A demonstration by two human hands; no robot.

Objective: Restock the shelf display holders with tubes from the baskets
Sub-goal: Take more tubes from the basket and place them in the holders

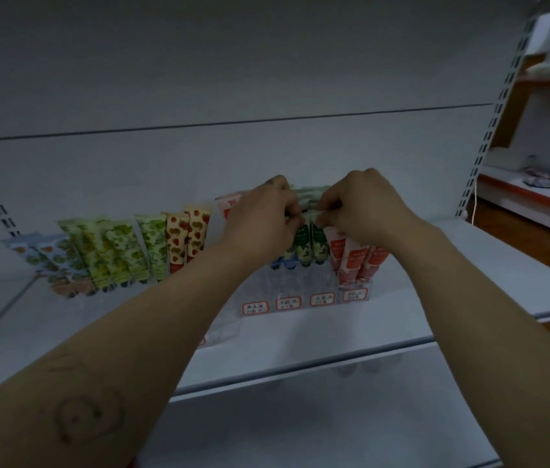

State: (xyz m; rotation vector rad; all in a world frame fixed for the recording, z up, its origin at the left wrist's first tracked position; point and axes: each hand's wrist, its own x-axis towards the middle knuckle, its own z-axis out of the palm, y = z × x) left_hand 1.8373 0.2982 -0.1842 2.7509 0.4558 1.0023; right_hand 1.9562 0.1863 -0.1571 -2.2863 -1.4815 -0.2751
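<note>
- Both hands are up at the white shelf (300, 336), meeting over the clear display holder (300, 282)
- Left hand (267, 217): fingers (292, 218) curled, pinching the top of the dark green tubes (310, 244)
- Right hand (361, 207): fingers (329, 211) pinching those tops from the other side
- The green tubes stand upright in the holder, with red tubes (354, 261) just beside them on the right and strawberry-print tubes (186, 238) off to the left

Dim, bluish, soft picture; wide-angle bending at edges, faint shadows under the shelf (300, 352).
</note>
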